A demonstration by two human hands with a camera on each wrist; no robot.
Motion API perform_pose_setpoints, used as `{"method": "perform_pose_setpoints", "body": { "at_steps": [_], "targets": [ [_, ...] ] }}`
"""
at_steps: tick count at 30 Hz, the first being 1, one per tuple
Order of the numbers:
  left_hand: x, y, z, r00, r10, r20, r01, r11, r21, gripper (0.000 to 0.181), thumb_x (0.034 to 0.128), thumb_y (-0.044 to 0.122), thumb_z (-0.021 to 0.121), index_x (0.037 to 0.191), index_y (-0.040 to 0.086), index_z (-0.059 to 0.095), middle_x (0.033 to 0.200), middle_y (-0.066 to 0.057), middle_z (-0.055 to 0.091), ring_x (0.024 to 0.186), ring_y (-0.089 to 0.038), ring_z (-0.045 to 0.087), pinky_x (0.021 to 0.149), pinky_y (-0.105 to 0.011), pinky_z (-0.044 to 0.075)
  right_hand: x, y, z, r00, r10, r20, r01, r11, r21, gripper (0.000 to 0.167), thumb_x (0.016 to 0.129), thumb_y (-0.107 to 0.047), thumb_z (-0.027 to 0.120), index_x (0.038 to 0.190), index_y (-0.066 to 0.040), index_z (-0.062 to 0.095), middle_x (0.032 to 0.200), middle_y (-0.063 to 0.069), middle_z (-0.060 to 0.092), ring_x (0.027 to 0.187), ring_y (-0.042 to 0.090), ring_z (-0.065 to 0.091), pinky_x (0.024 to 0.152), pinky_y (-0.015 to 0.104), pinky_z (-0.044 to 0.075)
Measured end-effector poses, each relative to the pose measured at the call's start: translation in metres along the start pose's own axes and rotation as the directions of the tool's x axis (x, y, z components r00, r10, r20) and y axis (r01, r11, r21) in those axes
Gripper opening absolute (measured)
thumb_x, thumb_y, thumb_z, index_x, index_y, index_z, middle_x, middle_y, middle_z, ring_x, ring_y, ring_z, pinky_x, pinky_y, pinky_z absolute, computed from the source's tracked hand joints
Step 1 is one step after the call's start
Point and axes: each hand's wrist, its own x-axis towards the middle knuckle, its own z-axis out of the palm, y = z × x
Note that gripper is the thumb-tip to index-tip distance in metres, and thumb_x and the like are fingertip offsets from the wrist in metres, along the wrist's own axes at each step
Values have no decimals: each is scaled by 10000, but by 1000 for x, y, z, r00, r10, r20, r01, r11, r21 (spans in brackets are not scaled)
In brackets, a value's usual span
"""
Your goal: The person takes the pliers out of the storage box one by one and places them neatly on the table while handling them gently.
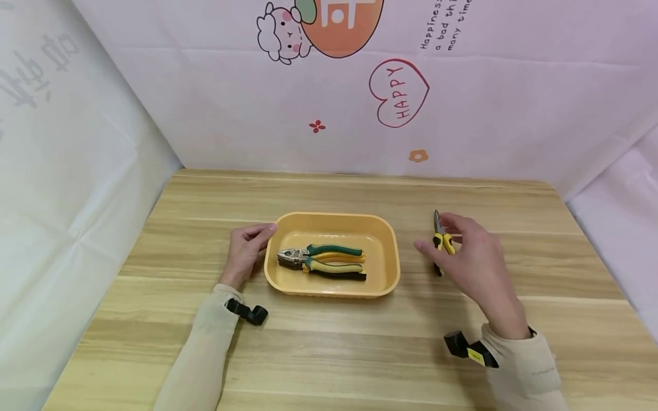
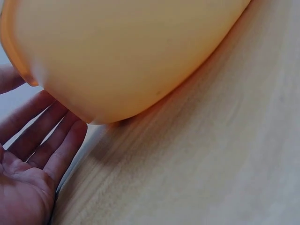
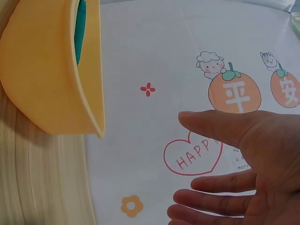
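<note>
My left hand pinches the left rim of a yellow plastic tray, thumb at the edge and fingers against the outer wall. Inside the tray lie combination pliers with green, yellow and black handles, their jaws pointing left. To the right, needle-nose pliers with yellow and black handles lie on the table, tip toward the back. Over them hovers my right hand, thumb and fingers spread, partly covering the handles. In the right wrist view its palm holds nothing.
The wood-grain table meets a white printed cloth along its back edge. More white cloth hangs at the left side. A black wrist camera is strapped to the left sleeve, another to the right.
</note>
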Motion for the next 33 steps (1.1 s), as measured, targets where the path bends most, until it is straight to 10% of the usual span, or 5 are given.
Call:
{"method": "perform_pose_setpoints", "body": {
  "at_steps": [15,27,33],
  "targets": [
    [-1,-1,-1,1000,-25,-14,25,1000,10,173,937,112,745,1042,-24,763,976,-79,772,849,-155,754,795,-329,624,-2,-4,4,997,-71,-20,71,997,16,678,839,-322,858,1337,54,593,1175,227,684,1072,411,663,884,554,562],
    [0,0,1,999,-34,-24,33,998,-49,327,948,136,735,1090,-156,695,911,-49,775,805,-184,761,739,-323,634,-1,-4,5,997,-79,4,79,997,-10,740,842,-377,847,1364,67,567,1218,264,669,1084,434,652,881,601,540],
    [1,-2,1,999,-34,-24,32,997,-77,118,954,132,724,945,43,800,865,-39,775,759,-183,760,710,-318,636,-1,-4,5,996,-84,5,84,996,-24,733,842,-372,848,1360,66,570,1208,256,674,1080,429,656,881,606,533]
  ]
}}
